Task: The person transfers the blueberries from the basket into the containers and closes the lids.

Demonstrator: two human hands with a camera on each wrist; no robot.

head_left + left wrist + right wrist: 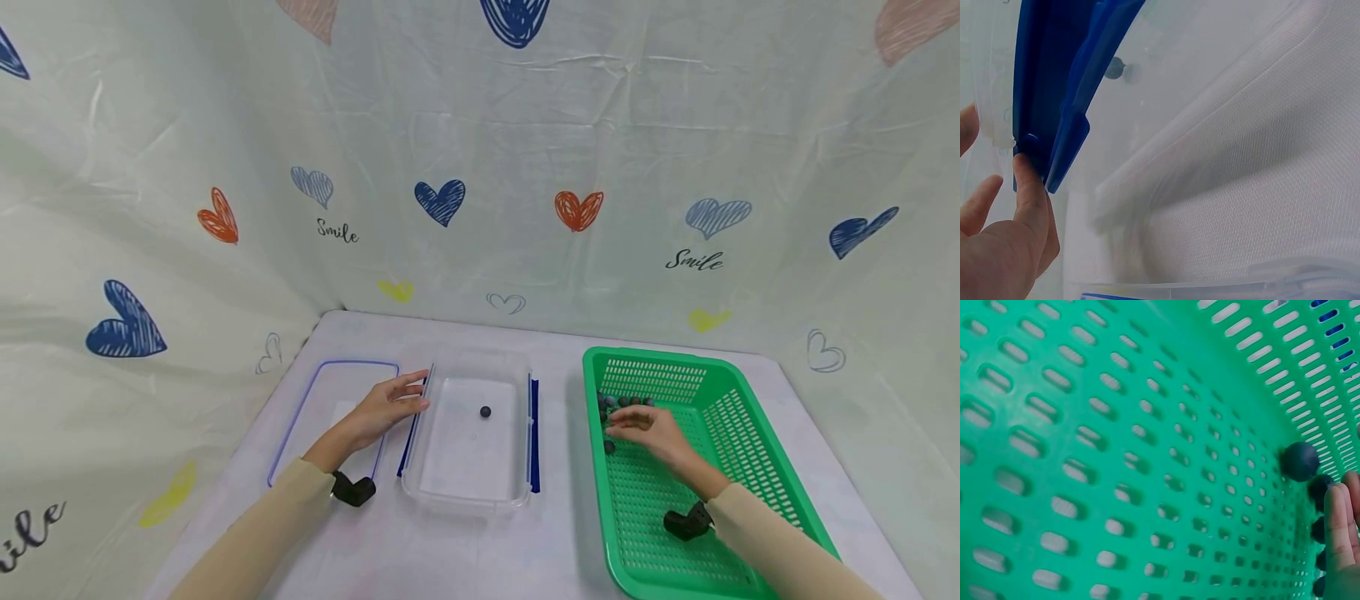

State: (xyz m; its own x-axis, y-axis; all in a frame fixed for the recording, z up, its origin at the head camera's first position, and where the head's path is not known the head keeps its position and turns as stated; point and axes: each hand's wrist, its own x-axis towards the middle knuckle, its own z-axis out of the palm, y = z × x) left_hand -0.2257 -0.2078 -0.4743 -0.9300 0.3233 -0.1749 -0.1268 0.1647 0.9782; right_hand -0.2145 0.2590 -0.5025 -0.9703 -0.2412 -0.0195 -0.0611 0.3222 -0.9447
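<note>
Several dark-blue balls [609, 447] lie left in a green plastic basket [637, 508] by the right hand [654, 432], pinch unclear; the spread-fingered left hand [378, 412] touches a clear plastic box [465, 462], partly hiding a blue-rimmed lid [333, 393].

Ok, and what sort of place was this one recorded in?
Probably a makeshift filming booth, though I can't be sure: a heart-printed sheet surrounds a white-covered table, which holds a clear container and a green basket.
</note>
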